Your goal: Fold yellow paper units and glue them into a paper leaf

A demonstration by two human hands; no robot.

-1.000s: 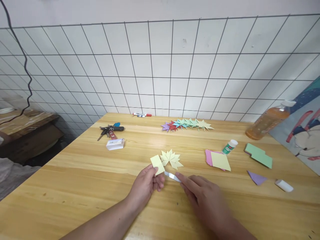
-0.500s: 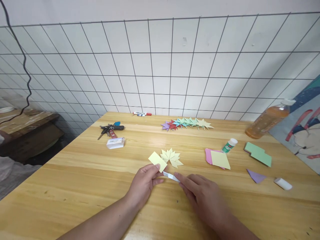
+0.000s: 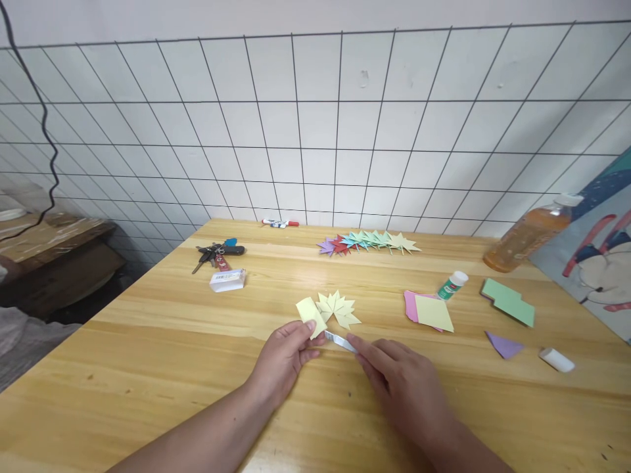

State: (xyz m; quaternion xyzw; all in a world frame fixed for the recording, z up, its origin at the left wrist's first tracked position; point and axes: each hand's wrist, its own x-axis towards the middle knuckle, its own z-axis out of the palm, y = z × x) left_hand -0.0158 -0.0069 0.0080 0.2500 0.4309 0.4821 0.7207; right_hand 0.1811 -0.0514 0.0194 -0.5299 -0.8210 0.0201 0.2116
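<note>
Paper (image 3: pixel 309 314) pinched in my left grip (image 3: pixel 286 351), lower centre; silvery strip (image 3: pixel 340 341), pinched in right grip (image 3: pixel 400 381), slants upper left, tip near paper's corner

One head camera looks forward and slightly down from above and behind the left hand (image 3: pixel 283 358) and the right hand (image 3: pixel 407 387), whose forearms (image 3: pixel 207 417) come in from the bottom edge. It is near enough to show the grip plainly, yet wide enough to take in the wooden table (image 3: pixel 162 348) around the hands, the grid-lined wall (image 3: pixel 315 125) facing it beyond them, and part of a painted board (image 3: pixel 604 256) far to their right.
</note>
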